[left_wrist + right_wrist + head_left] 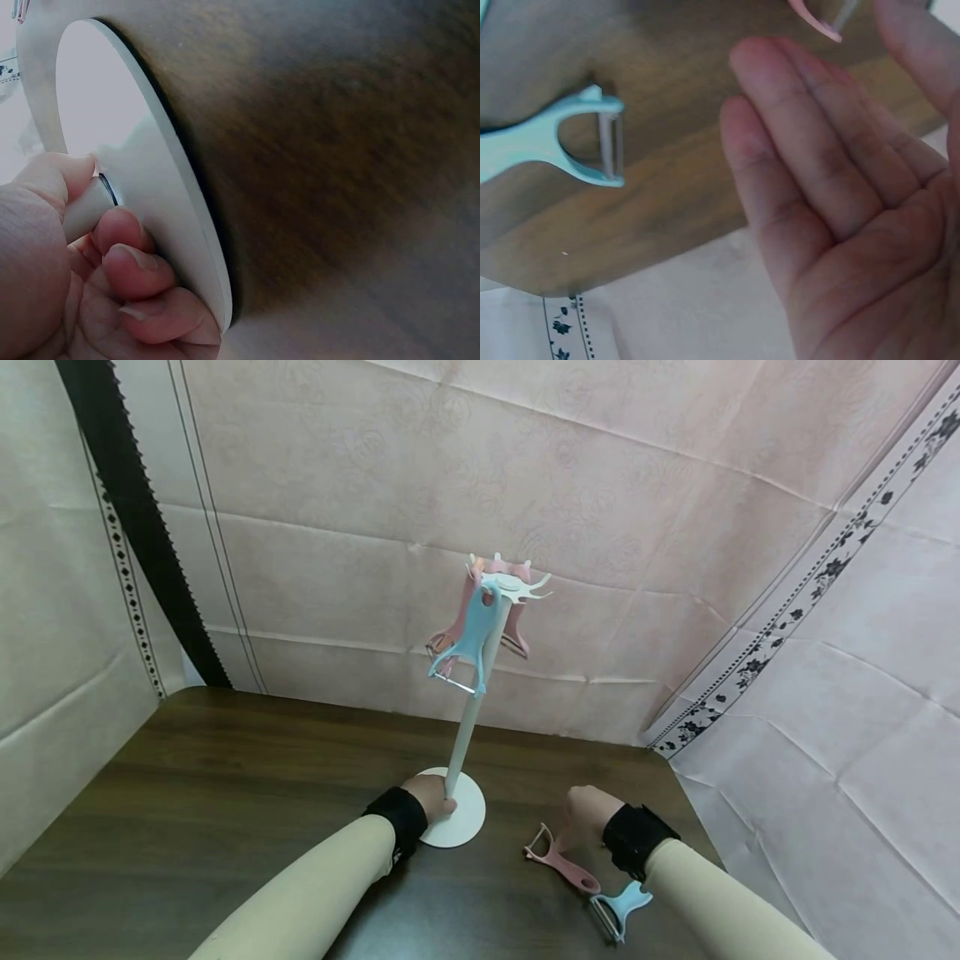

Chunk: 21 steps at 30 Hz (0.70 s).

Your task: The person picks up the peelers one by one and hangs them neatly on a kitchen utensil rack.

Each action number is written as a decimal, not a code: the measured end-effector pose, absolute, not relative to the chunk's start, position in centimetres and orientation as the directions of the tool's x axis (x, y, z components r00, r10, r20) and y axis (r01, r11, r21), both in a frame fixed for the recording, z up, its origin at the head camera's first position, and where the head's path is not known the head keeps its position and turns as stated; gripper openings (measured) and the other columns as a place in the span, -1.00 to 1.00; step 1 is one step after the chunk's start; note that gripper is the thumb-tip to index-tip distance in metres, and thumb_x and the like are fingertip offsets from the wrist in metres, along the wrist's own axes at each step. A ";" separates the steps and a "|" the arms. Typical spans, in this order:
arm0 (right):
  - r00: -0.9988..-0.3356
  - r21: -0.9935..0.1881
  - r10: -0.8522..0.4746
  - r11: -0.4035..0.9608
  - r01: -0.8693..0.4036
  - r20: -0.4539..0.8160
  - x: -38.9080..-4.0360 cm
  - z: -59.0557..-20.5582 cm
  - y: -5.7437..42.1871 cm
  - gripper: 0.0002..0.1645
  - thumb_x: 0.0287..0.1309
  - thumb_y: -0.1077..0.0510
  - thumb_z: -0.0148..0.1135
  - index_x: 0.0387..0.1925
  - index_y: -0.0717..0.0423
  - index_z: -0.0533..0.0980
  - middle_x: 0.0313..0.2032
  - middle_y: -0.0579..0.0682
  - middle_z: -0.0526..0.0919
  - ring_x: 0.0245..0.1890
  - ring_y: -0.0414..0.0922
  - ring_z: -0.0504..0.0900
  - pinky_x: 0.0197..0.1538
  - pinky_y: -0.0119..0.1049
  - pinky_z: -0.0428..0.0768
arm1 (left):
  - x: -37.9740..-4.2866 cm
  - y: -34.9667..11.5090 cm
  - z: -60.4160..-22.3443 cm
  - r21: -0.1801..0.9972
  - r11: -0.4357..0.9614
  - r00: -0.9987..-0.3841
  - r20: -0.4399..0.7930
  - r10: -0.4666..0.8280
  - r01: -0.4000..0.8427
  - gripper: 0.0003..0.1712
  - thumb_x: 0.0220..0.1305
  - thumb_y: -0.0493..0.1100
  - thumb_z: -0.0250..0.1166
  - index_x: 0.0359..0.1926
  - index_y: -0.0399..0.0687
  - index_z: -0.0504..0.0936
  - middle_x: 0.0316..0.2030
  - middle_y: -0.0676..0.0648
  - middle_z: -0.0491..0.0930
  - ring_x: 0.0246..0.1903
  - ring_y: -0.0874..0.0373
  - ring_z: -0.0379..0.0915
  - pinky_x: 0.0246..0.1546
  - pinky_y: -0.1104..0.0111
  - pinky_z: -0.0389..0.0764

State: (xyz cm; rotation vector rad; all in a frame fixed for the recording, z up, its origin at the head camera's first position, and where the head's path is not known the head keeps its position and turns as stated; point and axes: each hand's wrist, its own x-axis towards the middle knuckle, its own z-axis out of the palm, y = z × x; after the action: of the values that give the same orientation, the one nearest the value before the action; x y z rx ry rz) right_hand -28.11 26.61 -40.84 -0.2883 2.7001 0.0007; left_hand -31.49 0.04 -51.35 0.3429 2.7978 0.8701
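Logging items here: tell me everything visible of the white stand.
The white stand, smooth and perhaps metal or plastic, has a slim pole, a flat round base and curved hooks on top. It stands upright on the brown table. A light-blue peeler and pink peelers hang from it; hooks on the right are bare. The left hand grips the pole just above the base.

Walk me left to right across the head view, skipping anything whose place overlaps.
Black strip → left hand → pink peeler on the table → blue peeler on the table → floral border.
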 end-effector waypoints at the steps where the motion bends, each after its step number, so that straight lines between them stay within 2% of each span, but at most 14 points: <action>1: -0.889 -0.022 -0.184 0.981 -0.193 -0.420 -28.0 -41.1 26.8 -0.71 -0.15 0.08 0.54 -0.62 0.04 0.53 -0.58 -0.09 0.54 -0.55 -0.13 0.48 -0.40 -0.20 0.50 | -31.5 0.0 -51.3 0.578 0.800 -0.955 -0.114 0.276 0.162 -0.79 0.18 -0.13 0.32 -0.29 -0.21 0.64 -0.50 -0.02 0.58 -0.48 0.09 0.42 -0.22 0.20 0.50; 7: -0.900 0.034 -0.176 0.978 -0.206 -0.400 -27.5 -43.1 28.1 -0.73 -0.22 0.13 0.49 -0.69 0.06 0.50 -0.66 -0.09 0.50 -0.62 -0.13 0.43 -0.44 -0.24 0.44 | -31.2 0.0 -50.7 0.578 0.799 -0.954 -0.111 0.277 0.165 -0.80 0.19 -0.15 0.31 -0.26 -0.22 0.65 -0.48 -0.03 0.60 -0.45 0.09 0.44 -0.19 0.20 0.50; 13: -0.878 -0.006 -0.205 0.974 -0.225 -0.433 -27.1 -44.4 28.9 -0.74 -0.29 0.10 0.52 -0.67 0.03 0.52 -0.68 -0.11 0.49 -0.65 -0.16 0.41 -0.50 -0.30 0.34 | -31.0 -0.1 -50.4 0.574 0.803 -0.955 -0.116 0.274 0.160 -0.79 0.19 -0.14 0.31 -0.26 -0.23 0.64 -0.46 -0.04 0.60 -0.44 0.09 0.45 -0.19 0.20 0.50; 21: -0.898 0.036 -0.180 0.977 -0.212 -0.401 -26.7 -46.0 29.3 -0.64 -0.33 0.05 0.60 -0.71 0.03 0.50 -0.66 -0.10 0.51 -0.62 -0.16 0.42 -0.49 -0.29 0.37 | -30.7 -0.1 -50.1 0.592 0.790 -0.953 -0.115 0.280 0.160 -0.80 0.18 -0.16 0.32 -0.27 -0.23 0.64 -0.46 -0.05 0.59 -0.45 0.08 0.44 -0.21 0.21 0.49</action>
State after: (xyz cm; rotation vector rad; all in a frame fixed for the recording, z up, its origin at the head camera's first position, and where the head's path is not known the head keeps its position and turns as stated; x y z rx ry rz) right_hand -26.69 29.29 -46.01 -0.2806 2.7180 0.1101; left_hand -30.72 -0.07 -50.12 0.3457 2.7831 0.8946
